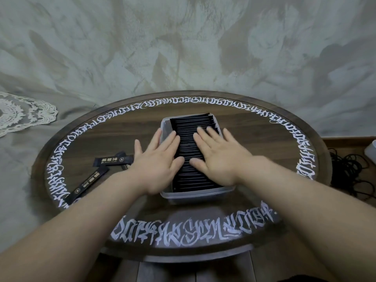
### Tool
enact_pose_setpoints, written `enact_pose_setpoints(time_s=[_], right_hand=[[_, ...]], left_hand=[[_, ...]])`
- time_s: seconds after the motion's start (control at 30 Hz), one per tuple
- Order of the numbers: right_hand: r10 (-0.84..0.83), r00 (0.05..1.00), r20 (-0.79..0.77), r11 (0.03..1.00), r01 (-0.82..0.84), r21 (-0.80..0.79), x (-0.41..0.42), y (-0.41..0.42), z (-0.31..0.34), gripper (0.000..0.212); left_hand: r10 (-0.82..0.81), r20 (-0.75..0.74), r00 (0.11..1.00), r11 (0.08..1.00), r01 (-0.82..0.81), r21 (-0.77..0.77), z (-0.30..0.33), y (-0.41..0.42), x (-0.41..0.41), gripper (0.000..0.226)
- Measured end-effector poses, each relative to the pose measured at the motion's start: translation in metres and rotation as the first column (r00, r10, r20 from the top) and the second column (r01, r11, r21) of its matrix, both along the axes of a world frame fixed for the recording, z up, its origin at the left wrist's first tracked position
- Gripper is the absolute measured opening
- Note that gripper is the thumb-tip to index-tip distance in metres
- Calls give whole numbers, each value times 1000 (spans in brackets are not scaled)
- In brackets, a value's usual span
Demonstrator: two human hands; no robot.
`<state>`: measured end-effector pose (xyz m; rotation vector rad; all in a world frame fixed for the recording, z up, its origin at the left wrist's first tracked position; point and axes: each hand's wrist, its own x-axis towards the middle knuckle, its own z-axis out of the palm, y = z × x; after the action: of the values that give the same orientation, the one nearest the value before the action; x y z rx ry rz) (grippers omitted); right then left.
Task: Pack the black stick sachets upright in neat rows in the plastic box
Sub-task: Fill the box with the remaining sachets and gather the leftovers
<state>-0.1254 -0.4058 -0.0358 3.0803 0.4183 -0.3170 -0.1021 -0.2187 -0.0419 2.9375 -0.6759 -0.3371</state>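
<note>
A clear plastic box (195,195) stands in the middle of the round table, filled with a long row of black stick sachets (188,127) standing on edge. My left hand (158,159) lies flat, fingers straight, on the left side of the row and over the box's left wall. My right hand (219,153) lies flat with spread fingers on the right side of the row. Three loose sachets lie on the table to the left: one (112,160) near my left wrist, one (126,166) partly hidden under it, and one (87,185) further forward.
The dark round wooden table (254,135) has white calligraphy around its rim. A grey cloth covers the floor behind it, with a lace doily (22,112) at the far left. Black cables (350,169) lie on the floor at the right.
</note>
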Motion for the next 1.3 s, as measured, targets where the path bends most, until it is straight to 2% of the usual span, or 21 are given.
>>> enact_pose_setpoints(time_s=[0.07, 0.2, 0.37, 0.57, 0.73, 0.83, 0.9, 0.97, 1.07, 1.13, 1.2, 1.3], right_hand=[[-18, 999, -26, 1000, 18, -10, -2, 2, -3, 72], [7, 999, 46, 999, -9, 52, -13, 10, 7, 72], [59, 996, -66, 997, -56, 49, -18, 26, -4, 74], [94, 994, -63, 994, -90, 61, -22, 24, -1, 79], [91, 990, -105, 995, -87, 46, -26, 26, -1, 78], [86, 993, -82, 994, -81, 67, -29, 28, -2, 78], [53, 998, -13, 987, -51, 149, -34, 24, -2, 79], [-3, 998, 60, 969, -12, 247, -37, 17, 1, 78], [-63, 993, 98, 957, 33, 287, -41, 5, 2, 75], [-59, 993, 106, 959, 27, 282, -44, 4, 2, 73], [-52, 991, 123, 960, 15, 281, -46, 5, 2, 70], [-57, 986, 154, 964, 15, 265, -45, 4, 3, 68]], left_hand=[[22, -8, 1000, 1000, -22, -14, -1, -1, -3, 60], [93, 0, 996, 983, -92, -161, 3, 11, -9, 56], [52, -58, 997, 975, -63, -213, -12, 22, -29, 54], [-4, -61, 998, 947, -16, -320, -14, 30, -33, 53], [-21, -55, 998, 949, 3, -316, -18, 30, -37, 55], [75, -11, 997, 932, -74, -355, -22, 29, -44, 65], [186, 43, 982, 907, -155, -391, -22, 28, -50, 70], [254, 83, 964, 902, -205, -380, -16, 28, -53, 63], [246, 91, 965, 920, -203, -334, -4, 29, -39, 41], [282, 33, 959, 896, -251, -367, 2, 34, -14, 38], [329, -83, 941, 829, -330, -451, 5, 41, 11, 34], [303, -225, 926, 739, -378, -558, 3, 44, 37, 29]])
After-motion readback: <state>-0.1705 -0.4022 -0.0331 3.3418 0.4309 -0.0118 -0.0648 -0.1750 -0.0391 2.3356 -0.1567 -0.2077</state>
